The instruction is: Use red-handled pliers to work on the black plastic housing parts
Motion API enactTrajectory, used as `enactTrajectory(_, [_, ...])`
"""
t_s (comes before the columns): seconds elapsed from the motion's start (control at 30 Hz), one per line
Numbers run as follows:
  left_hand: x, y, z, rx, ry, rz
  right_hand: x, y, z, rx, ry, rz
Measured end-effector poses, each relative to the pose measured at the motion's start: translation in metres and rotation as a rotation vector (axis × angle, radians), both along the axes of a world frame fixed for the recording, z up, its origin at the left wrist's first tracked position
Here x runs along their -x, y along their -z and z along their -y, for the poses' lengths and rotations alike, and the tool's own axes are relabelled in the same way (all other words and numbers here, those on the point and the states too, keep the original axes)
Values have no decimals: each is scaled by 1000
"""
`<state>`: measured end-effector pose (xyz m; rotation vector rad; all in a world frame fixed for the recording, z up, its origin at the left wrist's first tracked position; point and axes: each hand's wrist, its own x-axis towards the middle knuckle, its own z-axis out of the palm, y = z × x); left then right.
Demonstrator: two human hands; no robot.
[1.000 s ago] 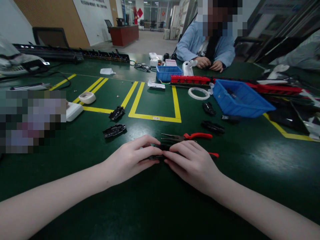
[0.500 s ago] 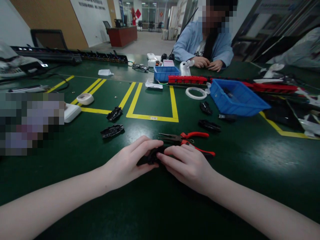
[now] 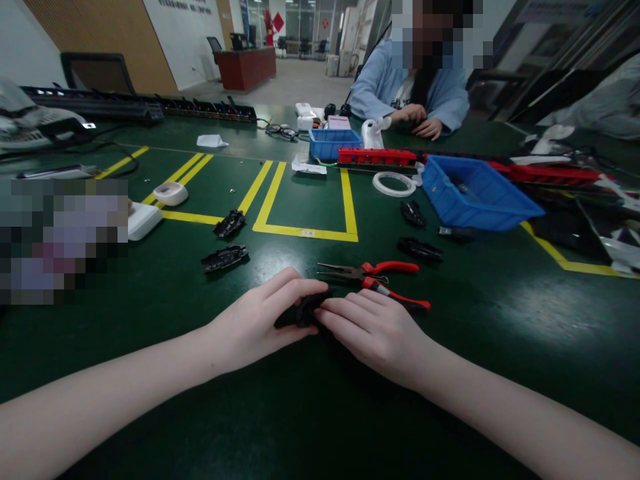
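Head view hides most of the small black part (image 3: 304, 312) under your fingers, so its shape is hard to read. Your left hand (image 3: 255, 323) and right hand (image 3: 377, 330) pinch it together, fingertips closed on it, against the green table (image 3: 310, 413). Red-handled pliers (image 3: 380, 280) lie just beyond your right fingers.

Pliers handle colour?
Red, with black trim, on the pliers; head view.

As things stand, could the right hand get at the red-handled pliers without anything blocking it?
Probably yes: the red-handled pliers lie on the mat just beyond the right hand, nothing between them. But its fingers are holding a small black part.
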<state>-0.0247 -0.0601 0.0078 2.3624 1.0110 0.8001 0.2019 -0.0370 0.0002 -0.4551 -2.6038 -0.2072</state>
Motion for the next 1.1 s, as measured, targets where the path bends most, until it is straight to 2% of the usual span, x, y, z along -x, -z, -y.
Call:
enactTrajectory(0.33, [2, -2, 0, 34, -7, -42, -2, 0, 0, 201, -18, -137])
enactTrajectory(0.43, [2, -2, -2, 25, 12, -34, -3, -3, -1, 430, 2, -245])
enactTrajectory(0.53, [1, -1, -3, 3, 43, -42, -3, -10, -2, 692, 85, -336])
enactTrajectory(0.63, [1, -1, -5, -1, 59, -70, 0, -17, 1, 859, 149, -386])
enactTrajectory(0.77, [0, -1, -6, 13, 83, -91, 4, -19, 4, 894, 143, -382])
enactTrajectory(0.97, [0, -1, -7, 50, 73, -113, 4, -12, 4, 896, 227, -340])
enactTrajectory(1.1, [1, -1, -8, 58, 79, -142, 6, -15, 4, 935, 246, -326])
